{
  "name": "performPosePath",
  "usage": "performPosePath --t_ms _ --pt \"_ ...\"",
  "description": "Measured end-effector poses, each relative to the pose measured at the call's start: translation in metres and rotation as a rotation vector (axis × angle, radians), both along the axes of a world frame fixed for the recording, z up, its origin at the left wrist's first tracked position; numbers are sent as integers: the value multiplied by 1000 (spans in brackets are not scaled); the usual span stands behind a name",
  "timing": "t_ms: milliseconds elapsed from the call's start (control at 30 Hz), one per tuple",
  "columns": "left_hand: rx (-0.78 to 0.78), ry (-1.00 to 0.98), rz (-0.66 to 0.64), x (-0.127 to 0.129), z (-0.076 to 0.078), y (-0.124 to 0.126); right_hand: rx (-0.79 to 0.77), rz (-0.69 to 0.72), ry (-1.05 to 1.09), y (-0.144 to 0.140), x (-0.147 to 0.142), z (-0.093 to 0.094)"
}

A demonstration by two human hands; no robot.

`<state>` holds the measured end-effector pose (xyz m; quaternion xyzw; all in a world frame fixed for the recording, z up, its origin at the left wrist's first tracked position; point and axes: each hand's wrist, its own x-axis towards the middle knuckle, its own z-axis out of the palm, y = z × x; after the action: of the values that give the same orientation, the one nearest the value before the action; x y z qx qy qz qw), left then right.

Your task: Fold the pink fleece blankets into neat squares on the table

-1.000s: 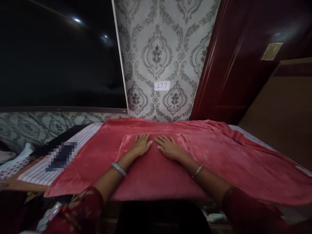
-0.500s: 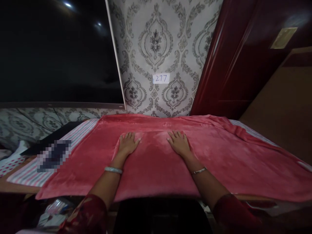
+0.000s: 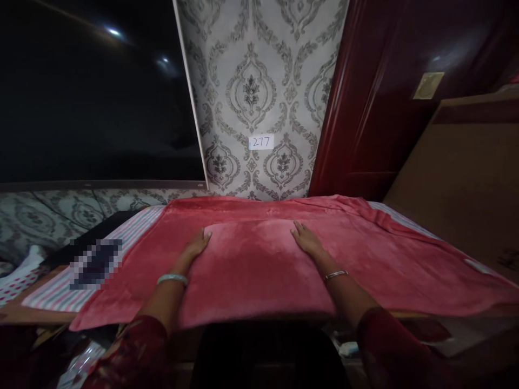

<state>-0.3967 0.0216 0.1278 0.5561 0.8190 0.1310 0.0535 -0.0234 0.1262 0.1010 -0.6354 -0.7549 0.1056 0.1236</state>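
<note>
A red plush cloth (image 3: pixel 385 259) lies spread over the table, with a folded panel (image 3: pixel 251 265) of the same cloth lying on top in the middle. My left hand (image 3: pixel 195 247) rests flat at the panel's left edge. My right hand (image 3: pixel 307 241) rests flat at its right edge. Both hands press on the fabric with fingers extended and grip nothing. Each wrist wears a bangle.
A striped sheet (image 3: pixel 65 286) shows under the cloth at the left, with a blurred dark object (image 3: pixel 95 263) on it. A patterned wall with a "277" label (image 3: pixel 261 142) stands behind. There is a dark screen (image 3: pixel 93 97) at left and a red door (image 3: pixel 389 97) at right.
My hands have slid apart from the middle of the folded panel out to its left and right edges, smoothing it. The view shifted slightly.
</note>
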Motion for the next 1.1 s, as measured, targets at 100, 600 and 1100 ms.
performPosePath --t_ms 100,600,1100 --pt "32 36 41 13 8 -12 51 -7 -13 -24 -3 16" --pt "0 169 -443 98 -23 -78 179 394 -151 -125 -14 -10" --pt "116 222 -129 0 -35 -167 267 127 90 -130 89 -44"
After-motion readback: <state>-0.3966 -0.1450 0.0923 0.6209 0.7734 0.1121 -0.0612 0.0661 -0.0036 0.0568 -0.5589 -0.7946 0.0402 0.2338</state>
